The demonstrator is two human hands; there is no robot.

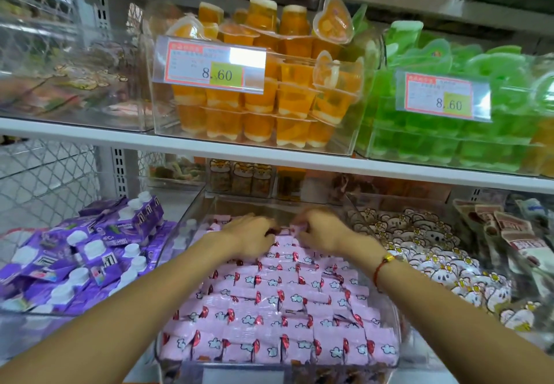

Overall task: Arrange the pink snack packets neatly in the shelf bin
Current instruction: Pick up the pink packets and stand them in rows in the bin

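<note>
Blur hides both grips, left hand [250, 235], right hand [319, 229], on pink packets [269, 308].

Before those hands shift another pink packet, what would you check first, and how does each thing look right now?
1. Front rows of pink packets lie flat and lined up: ok.
2. Back of the clear bin, under the hands, tidy: cannot tell, blurred and covered.
3. Left hand resting on the packets: ok.
4. Right hand has a packet in its fingers: looks so, blurred.
5. No pink packets among the purple packs or the white animal packets: ok.
</note>
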